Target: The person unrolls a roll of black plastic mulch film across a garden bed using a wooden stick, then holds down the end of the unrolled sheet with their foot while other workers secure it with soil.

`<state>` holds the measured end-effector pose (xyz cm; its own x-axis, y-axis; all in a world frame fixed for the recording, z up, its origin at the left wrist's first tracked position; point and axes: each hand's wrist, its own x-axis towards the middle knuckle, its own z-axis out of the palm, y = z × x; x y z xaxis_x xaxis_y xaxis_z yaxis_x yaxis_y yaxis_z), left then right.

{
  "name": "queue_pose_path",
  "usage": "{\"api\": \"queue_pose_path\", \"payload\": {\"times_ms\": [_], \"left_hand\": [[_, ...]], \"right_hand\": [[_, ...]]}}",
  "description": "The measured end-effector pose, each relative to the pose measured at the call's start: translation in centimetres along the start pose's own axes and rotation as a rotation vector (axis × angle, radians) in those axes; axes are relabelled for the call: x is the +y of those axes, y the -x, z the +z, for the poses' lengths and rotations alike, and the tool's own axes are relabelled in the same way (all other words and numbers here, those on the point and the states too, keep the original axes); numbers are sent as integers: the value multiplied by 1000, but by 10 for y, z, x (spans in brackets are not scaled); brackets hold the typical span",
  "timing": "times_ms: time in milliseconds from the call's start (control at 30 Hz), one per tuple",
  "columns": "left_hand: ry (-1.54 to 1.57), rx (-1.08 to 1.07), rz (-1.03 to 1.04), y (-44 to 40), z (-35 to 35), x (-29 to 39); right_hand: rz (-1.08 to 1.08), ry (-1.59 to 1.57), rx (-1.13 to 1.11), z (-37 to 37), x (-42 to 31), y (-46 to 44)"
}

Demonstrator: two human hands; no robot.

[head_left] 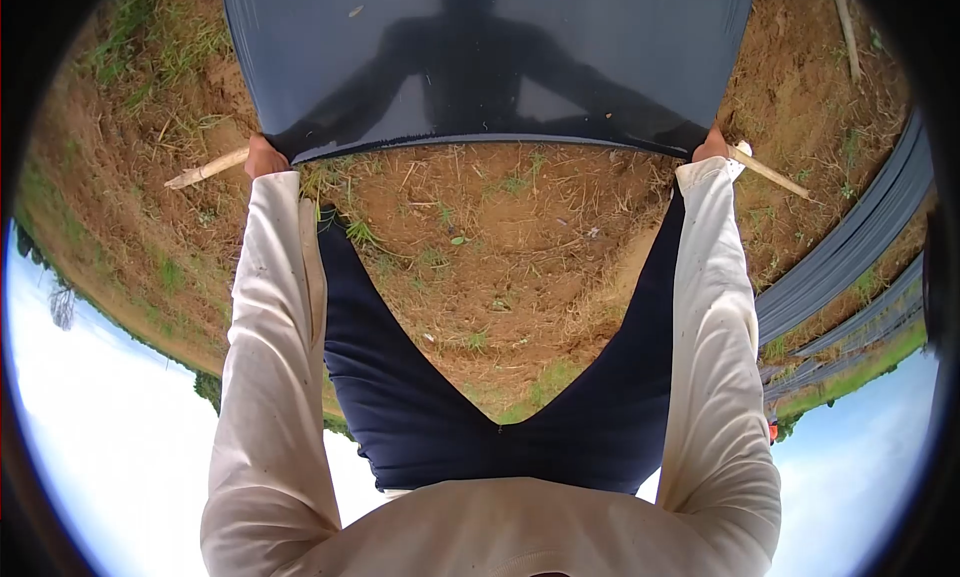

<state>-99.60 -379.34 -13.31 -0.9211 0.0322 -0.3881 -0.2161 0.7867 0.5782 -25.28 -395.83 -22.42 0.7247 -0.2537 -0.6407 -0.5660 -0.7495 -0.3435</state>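
Note:
A glossy dark plastic sheet (480, 67) stretches away in front of me, my shadow or reflection on it. My left hand (265, 155) is closed around the sheet's near left corner, and a pale wooden stick (208, 168) juts out to the left of it. At the near right corner my right hand (712, 147) grips in the same way, with a wooden stick end (775, 174) sticking out to the right. Whether both ends belong to one pole along the sheet's edge is hidden. The near edge hangs taut between my hands.
Brown soil (500, 247) with dry straw and small weeds lies between my spread legs. To the right, long strips of dark plastic (850, 242) cover rows of ground. Another stick (846, 27) lies at the upper right. Grass (150, 47) grows at the upper left.

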Motion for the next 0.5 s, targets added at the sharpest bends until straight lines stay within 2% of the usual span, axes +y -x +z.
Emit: {"api": "queue_pose_path", "payload": {"times_ms": [67, 100, 167, 300, 333, 433, 467, 500], "left_hand": [[-21, 43, -11, 21, -4, 8], [-28, 28, 16, 19, -7, 7], [5, 11, 54, 5, -4, -1], [35, -41, 53, 29, -4, 9], [44, -49, 52, 26, -3, 8], [16, -15, 34, 24, -2, 8], [23, -19, 32, 12, -4, 2], [55, -49, 45, -5, -6, -5]], "right_hand": [[-253, 445, -133, -12, 0, 13], [-257, 444, -133, -12, 10, -3], [-59, -69, -198, -3, 26, -52], [-119, -208, -163, -4, 10, -5], [-127, -216, -163, -8, 9, -4], [-455, 312, -308, -20, 19, -24], [-462, 308, -306, -15, 18, -21], [-302, 29, -259, -8, 20, -16]]}}
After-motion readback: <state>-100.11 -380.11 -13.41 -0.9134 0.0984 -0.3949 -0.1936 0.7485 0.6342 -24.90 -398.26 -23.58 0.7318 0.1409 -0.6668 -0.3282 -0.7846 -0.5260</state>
